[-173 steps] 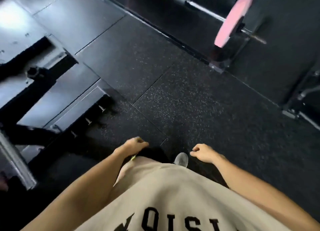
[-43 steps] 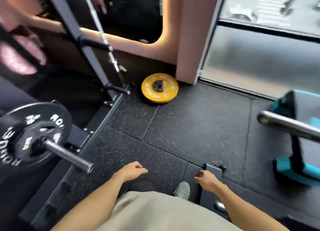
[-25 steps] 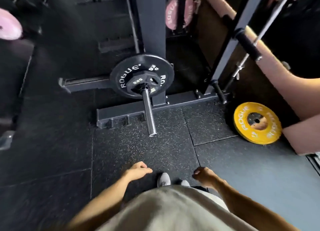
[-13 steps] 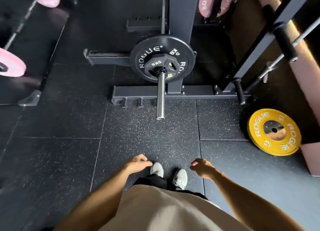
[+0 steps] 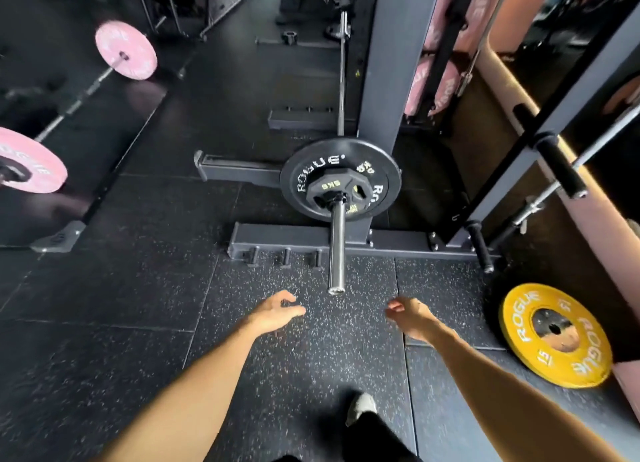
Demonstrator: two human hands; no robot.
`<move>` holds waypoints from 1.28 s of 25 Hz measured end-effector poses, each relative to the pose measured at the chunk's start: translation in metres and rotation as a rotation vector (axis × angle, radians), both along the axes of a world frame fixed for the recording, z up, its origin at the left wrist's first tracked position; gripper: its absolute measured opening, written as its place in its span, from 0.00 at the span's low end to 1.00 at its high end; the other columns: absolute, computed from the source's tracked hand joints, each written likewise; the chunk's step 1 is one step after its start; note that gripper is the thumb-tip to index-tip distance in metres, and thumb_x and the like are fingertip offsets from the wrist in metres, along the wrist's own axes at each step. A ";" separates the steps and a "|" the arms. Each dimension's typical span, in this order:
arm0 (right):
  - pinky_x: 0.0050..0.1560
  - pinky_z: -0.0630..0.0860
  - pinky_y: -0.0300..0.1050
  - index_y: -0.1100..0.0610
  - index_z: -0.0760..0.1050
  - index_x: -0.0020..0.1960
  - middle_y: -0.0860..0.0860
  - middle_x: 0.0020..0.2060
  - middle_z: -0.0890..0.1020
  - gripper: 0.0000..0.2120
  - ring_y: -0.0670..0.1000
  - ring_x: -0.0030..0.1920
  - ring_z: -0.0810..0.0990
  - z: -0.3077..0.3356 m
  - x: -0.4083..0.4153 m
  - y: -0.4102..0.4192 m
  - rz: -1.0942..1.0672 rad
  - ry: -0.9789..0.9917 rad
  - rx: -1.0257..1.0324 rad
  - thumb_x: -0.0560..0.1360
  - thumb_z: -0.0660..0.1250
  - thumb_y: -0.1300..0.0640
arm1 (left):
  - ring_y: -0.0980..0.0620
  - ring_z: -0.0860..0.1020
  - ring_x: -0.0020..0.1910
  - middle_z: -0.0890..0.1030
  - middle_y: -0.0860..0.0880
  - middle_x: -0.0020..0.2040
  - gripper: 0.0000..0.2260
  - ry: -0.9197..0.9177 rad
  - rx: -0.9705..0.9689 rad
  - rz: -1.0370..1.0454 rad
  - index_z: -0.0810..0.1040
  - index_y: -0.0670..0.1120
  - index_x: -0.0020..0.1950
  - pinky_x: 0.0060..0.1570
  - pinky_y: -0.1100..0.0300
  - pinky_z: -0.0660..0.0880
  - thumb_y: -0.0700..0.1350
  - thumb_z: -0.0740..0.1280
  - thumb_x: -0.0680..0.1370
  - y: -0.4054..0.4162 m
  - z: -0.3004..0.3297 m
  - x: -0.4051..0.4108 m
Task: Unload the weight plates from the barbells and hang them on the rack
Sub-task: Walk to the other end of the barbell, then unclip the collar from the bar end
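A barbell sleeve (image 5: pixel 337 250) points straight at me from the rack upright (image 5: pixel 384 80). On it sit a large black Rogue plate (image 5: pixel 311 170) and, in front of that, a small black 5 kg plate (image 5: pixel 329 186). My left hand (image 5: pixel 277 311) and my right hand (image 5: pixel 408 317) are stretched forward, one on each side of the sleeve's end and just short of it. Both hold nothing, and their fingers are loosely spread. Pink plates (image 5: pixel 436 83) hang on the rack behind the upright.
A yellow 15 kg plate (image 5: pixel 554 333) leans against the wall at the right. A second barbell with pink plates (image 5: pixel 126 51) lies on the platform at the left. The rack's base beam (image 5: pixel 277 236) with short pegs crosses the floor ahead. My shoe (image 5: pixel 360 408) is below.
I have turned to face the loaded sleeve and stepped closer. Both arms have lifted from my waist and reached forward, and the fingers have spread.
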State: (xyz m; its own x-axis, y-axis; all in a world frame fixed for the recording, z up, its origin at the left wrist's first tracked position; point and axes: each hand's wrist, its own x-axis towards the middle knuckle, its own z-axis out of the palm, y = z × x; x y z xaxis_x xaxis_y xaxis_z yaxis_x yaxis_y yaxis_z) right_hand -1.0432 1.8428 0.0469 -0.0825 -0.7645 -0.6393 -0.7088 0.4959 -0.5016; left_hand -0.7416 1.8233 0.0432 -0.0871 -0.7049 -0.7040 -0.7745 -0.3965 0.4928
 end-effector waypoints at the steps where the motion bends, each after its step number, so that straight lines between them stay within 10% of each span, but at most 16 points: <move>1: 0.54 0.73 0.40 0.59 0.75 0.66 0.55 0.62 0.80 0.16 0.52 0.56 0.79 0.010 0.000 -0.021 0.010 -0.003 -0.045 0.80 0.65 0.55 | 0.50 0.73 0.60 0.73 0.47 0.67 0.22 0.005 -0.035 0.004 0.69 0.54 0.71 0.57 0.53 0.67 0.58 0.66 0.78 -0.020 0.007 -0.001; 11: 0.60 0.71 0.43 0.61 0.75 0.65 0.56 0.62 0.79 0.17 0.55 0.62 0.77 0.046 -0.023 -0.268 0.009 -0.029 -0.391 0.79 0.65 0.56 | 0.48 0.75 0.58 0.77 0.50 0.62 0.21 0.065 -0.362 0.109 0.71 0.57 0.69 0.56 0.54 0.69 0.61 0.64 0.78 -0.257 0.036 -0.056; 20: 0.63 0.74 0.48 0.55 0.77 0.62 0.54 0.60 0.81 0.14 0.54 0.59 0.79 -0.075 -0.016 -0.383 0.047 0.029 -0.567 0.78 0.67 0.54 | 0.50 0.77 0.55 0.78 0.52 0.56 0.15 0.098 -0.614 0.118 0.74 0.54 0.63 0.55 0.56 0.73 0.57 0.62 0.79 -0.368 -0.079 -0.058; 25: 0.41 0.74 0.45 0.59 0.74 0.34 0.58 0.37 0.80 0.11 0.58 0.39 0.77 -0.150 -0.005 -0.403 0.013 0.214 -0.987 0.75 0.62 0.59 | 0.50 0.80 0.43 0.83 0.48 0.47 0.12 0.141 -0.672 0.152 0.79 0.48 0.53 0.45 0.56 0.76 0.52 0.60 0.80 -0.389 -0.164 -0.059; 32: 0.37 0.78 0.44 0.61 0.80 0.40 0.56 0.35 0.84 0.10 0.54 0.36 0.81 -0.223 0.011 -0.385 0.028 0.014 -0.927 0.76 0.64 0.58 | 0.47 0.82 0.40 0.84 0.43 0.46 0.13 0.238 -0.703 0.145 0.80 0.41 0.53 0.40 0.58 0.76 0.46 0.59 0.83 -0.384 -0.223 -0.072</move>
State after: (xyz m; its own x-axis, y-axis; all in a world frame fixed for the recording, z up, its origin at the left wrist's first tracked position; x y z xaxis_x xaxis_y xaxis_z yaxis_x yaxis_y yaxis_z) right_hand -1.0318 1.4580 -0.1757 -0.0593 -0.9715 0.2296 -0.7236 -0.1166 -0.6803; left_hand -0.8131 1.4394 -0.1797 -0.0531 -0.9969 -0.0575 -0.5797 -0.0161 0.8147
